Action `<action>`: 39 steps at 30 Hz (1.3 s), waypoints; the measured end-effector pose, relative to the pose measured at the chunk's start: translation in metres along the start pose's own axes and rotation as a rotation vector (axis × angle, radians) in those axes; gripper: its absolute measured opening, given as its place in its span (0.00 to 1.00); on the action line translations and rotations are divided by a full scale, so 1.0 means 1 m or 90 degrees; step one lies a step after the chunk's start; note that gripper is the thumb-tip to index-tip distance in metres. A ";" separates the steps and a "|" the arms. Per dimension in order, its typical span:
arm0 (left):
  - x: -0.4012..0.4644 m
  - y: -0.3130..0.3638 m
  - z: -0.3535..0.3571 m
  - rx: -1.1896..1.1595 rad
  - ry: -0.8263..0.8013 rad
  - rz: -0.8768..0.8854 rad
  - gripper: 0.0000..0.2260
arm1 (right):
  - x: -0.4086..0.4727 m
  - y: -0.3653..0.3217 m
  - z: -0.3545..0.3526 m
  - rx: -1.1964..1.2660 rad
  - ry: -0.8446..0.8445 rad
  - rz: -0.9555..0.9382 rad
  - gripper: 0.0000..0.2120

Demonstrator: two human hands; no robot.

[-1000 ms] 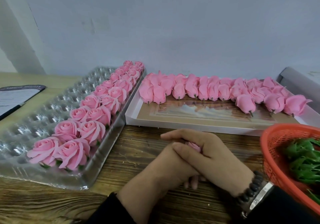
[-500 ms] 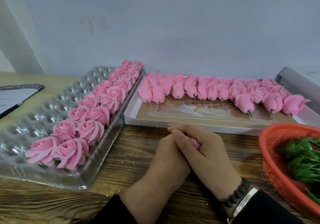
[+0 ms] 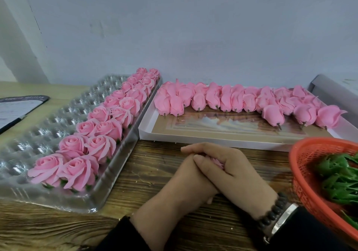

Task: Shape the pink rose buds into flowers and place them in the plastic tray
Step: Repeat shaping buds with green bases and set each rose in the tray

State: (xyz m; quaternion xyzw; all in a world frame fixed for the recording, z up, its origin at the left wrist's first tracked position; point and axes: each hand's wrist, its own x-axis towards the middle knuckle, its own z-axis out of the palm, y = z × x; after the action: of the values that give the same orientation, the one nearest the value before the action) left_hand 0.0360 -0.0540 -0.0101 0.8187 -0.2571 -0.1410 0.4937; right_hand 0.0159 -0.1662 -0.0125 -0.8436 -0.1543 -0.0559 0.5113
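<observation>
Cupping one pink rose bud (image 3: 217, 161), both hands (image 3: 228, 175) meet above the table (image 3: 147, 165).

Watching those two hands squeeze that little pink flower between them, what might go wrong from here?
Pressed too hard, the rose bud between the left hand and right hand might crush; little of it shows. The finished roses sit tightly packed along the plastic tray's right side, so adding another might dent their petals. The orange basket stands close to the right wrist, so a wide sweep might knock it.
</observation>
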 end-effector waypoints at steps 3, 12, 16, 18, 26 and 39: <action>0.001 -0.004 -0.004 -0.069 0.031 0.070 0.07 | -0.001 0.003 0.003 0.024 0.043 -0.027 0.21; 0.005 -0.008 -0.001 -0.100 0.142 0.071 0.02 | 0.000 0.004 0.006 0.119 0.124 -0.012 0.27; 0.006 -0.009 0.005 -0.098 0.126 0.084 0.03 | -0.001 0.003 0.009 0.090 0.144 -0.025 0.25; 0.005 -0.008 0.006 -0.131 0.107 0.104 0.03 | -0.001 0.003 0.008 0.071 0.143 -0.014 0.24; 0.003 -0.008 0.002 -0.181 0.120 0.163 0.03 | 0.002 0.006 0.004 0.071 0.062 0.012 0.24; 0.007 -0.010 0.005 0.030 0.201 0.091 0.04 | 0.000 0.002 0.012 0.027 0.184 -0.044 0.19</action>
State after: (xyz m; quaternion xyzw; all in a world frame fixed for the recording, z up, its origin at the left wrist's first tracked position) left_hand 0.0417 -0.0578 -0.0214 0.8218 -0.2372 0.0304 0.5172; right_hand 0.0154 -0.1569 -0.0200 -0.8098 -0.1093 -0.1911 0.5438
